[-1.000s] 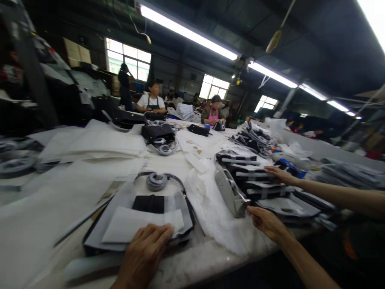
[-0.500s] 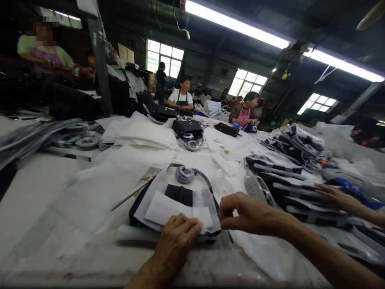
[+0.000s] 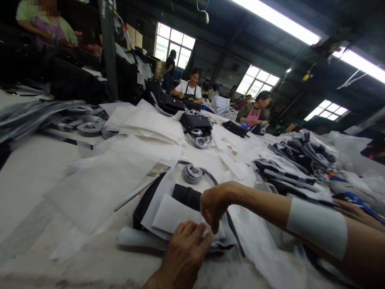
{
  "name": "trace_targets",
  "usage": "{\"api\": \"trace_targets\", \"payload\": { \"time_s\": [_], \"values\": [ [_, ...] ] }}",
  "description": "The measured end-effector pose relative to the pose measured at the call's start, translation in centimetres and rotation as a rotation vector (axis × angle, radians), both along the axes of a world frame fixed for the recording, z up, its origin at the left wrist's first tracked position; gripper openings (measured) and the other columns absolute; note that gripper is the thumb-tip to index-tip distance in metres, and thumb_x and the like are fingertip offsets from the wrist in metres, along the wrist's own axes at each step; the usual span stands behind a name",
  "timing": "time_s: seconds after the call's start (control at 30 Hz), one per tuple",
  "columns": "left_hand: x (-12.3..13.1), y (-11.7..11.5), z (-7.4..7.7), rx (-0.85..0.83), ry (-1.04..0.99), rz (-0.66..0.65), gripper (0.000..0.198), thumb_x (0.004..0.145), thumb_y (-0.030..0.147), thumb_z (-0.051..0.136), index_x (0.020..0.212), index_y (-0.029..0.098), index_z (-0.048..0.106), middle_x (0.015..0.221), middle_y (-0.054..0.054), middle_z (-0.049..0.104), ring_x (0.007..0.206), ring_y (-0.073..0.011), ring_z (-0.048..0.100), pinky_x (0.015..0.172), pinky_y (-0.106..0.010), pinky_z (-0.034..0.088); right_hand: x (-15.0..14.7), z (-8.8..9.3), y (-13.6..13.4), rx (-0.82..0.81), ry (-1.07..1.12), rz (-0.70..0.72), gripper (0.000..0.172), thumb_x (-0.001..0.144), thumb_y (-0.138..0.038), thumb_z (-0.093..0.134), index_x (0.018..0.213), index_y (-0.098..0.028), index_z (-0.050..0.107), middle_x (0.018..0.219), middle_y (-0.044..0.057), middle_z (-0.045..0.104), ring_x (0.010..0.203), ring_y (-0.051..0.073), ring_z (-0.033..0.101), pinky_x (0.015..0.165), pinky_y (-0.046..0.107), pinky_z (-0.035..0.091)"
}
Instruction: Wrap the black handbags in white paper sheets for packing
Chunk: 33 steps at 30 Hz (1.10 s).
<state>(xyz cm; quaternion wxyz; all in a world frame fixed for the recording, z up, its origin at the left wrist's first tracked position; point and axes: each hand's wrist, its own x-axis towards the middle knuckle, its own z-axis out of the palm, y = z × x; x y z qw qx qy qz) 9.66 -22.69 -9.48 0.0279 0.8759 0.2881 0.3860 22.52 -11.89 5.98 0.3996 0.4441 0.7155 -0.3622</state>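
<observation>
A black handbag lies in front of me, with thin white wrapping over it. On top rests a folded white foam sheet. My left hand lies on the foam's lower edge, fingers stretched out and slightly bent. Above the bag's right part, my right hand points downward with its fingers pressed together; the tips meet the foam beside my left fingers, and anything between them is hidden. A coiled, wrapped strap sits just beyond the bag. A pale rolled piece shows under the bag's near edge.
White sheets are piled at the back left, near wrapped coils. Wrapped black bags are stacked at the right, where another person's hand reaches in. A white band covers part of my right forearm.
My right hand has moved left from beside the bag, over it and down to the foam near my left fingers. My left hand stays on the foam. The view has shifted slightly.
</observation>
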Motion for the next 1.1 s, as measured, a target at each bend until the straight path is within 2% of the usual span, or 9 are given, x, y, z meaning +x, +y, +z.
{"api": "trace_targets", "payload": {
  "time_s": [0.23, 0.37, 0.53, 0.63, 0.7, 0.8, 0.9, 1.0, 1.1],
  "values": [
    [1.0, 0.4, -2.2, 0.097, -0.127, 0.041, 0.030, 0.101, 0.027, 0.038, 0.117, 0.024, 0.064, 0.098, -0.008, 0.061, 0.084, -0.0216, 0.052, 0.075, -0.036, 0.042, -1.0, -4.0, 1.7, -0.100, -0.149, 0.169, 0.027, 0.060, -0.022, 0.085, 0.046, -0.019, 0.062, 0.048, -0.004, 0.058, 0.058, 0.017, 0.061, 0.057, 0.024, 0.045],
    [1.5, 0.5, -3.0, 0.108, -0.148, 0.055, 0.031, 0.102, 0.026, 0.035, 0.112, 0.024, 0.065, 0.096, -0.007, 0.062, 0.084, -0.0211, 0.052, 0.076, -0.036, 0.041, -1.3, -5.6, 1.6, 0.133, -0.089, 0.296, 0.047, 0.052, -0.032, 0.089, 0.032, -0.021, 0.048, 0.037, -0.005, 0.047, 0.049, 0.016, 0.056, 0.053, 0.026, 0.042],
    [1.4, 0.6, -2.8, 0.120, -0.184, 0.053, 0.037, 0.103, 0.022, 0.028, 0.110, 0.023, 0.065, 0.096, -0.006, 0.064, 0.083, -0.0212, 0.053, 0.076, -0.037, 0.040, -1.6, -5.8, 1.0, 0.288, -0.076, 0.556, 0.057, 0.054, -0.030, 0.090, 0.034, -0.021, 0.037, 0.040, -0.003, 0.045, 0.060, 0.021, 0.061, 0.060, 0.030, 0.041],
    [1.3, 0.6, -2.6, 0.098, -0.149, 0.030, 0.035, 0.103, 0.023, 0.031, 0.113, 0.022, 0.064, 0.099, -0.007, 0.064, 0.085, -0.0219, 0.053, 0.077, -0.038, 0.041, -0.7, -5.3, 1.7, 0.353, 0.027, 0.799, 0.046, 0.064, -0.035, 0.088, 0.044, -0.020, 0.049, 0.049, -0.002, 0.055, 0.064, 0.020, 0.061, 0.069, 0.033, 0.039],
    [1.1, 0.6, -2.6, 0.083, -0.116, 0.015, 0.029, 0.102, 0.023, 0.036, 0.115, 0.022, 0.063, 0.102, -0.008, 0.064, 0.087, -0.0226, 0.054, 0.078, -0.038, 0.041, 0.8, -4.8, 2.8, 0.426, 0.127, 0.879, 0.035, 0.072, -0.042, 0.084, 0.058, -0.020, 0.060, 0.062, 0.000, 0.064, 0.069, 0.019, 0.061, 0.075, 0.035, 0.038],
    [0.8, 0.6, -2.4, 0.068, -0.075, 0.002, 0.023, 0.097, 0.023, 0.049, 0.117, 0.022, 0.061, 0.104, -0.007, 0.064, 0.089, -0.0231, 0.054, 0.079, -0.039, 0.041, 4.0, -3.6, 4.3, 0.655, 0.185, 0.762, 0.032, 0.074, -0.046, 0.083, 0.085, -0.019, 0.069, 0.089, 0.006, 0.072, 0.086, 0.022, 0.063, 0.082, 0.035, 0.038],
    [0.7, 0.6, -2.2, 0.054, -0.048, -0.007, 0.026, 0.092, 0.021, 0.058, 0.118, 0.023, 0.059, 0.103, -0.005, 0.064, 0.087, -0.0230, 0.054, 0.078, -0.038, 0.041, 7.1, -3.0, 4.1, 0.947, 0.164, 0.397, 0.057, 0.069, -0.047, 0.088, 0.112, -0.017, 0.067, 0.113, 0.013, 0.069, 0.103, 0.029, 0.063, 0.090, 0.039, 0.042],
    [0.6, 0.5, -2.0, 0.024, -0.012, -0.009, 0.033, 0.087, 0.016, 0.062, 0.119, 0.024, 0.058, 0.104, -0.004, 0.064, 0.089, -0.0232, 0.053, 0.079, -0.038, 0.041, 8.7, -4.4, 1.9, 1.023, 0.340, 0.044, 0.088, 0.062, -0.056, 0.089, 0.136, -0.021, 0.056, 0.133, 0.014, 0.061, 0.119, 0.031, 0.058, 0.100, 0.042, 0.043],
    [0.6, 0.4, -1.8, 0.005, 0.025, 0.005, 0.040, 0.083, 0.011, 0.063, 0.121, 0.024, 0.056, 0.107, -0.005, 0.064, 0.090, -0.0237, 0.053, 0.079, -0.037, 0.041, 9.1, -7.0, -0.2, 1.006, 0.457, -0.140, 0.101, 0.049, -0.055, 0.094, 0.137, -0.024, 0.057, 0.136, 0.013, 0.061, 0.125, 0.034, 0.056, 0.107, 0.049, 0.041]
  ]
}}
